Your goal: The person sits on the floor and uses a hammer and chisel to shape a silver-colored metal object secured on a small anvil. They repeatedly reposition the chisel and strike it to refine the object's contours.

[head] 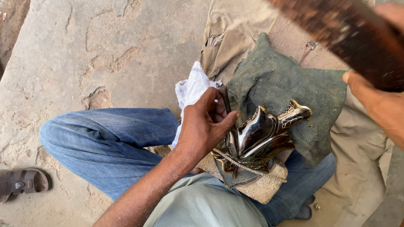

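On the green cloth across your lap, the shiny metal piece lies with its long axis running up toward the cloth's right edge. Your left hand sits just left of it, fingers pinching 1 thin tool, thumb touching the metal. Your right hand, well right, grips a rusty bar.
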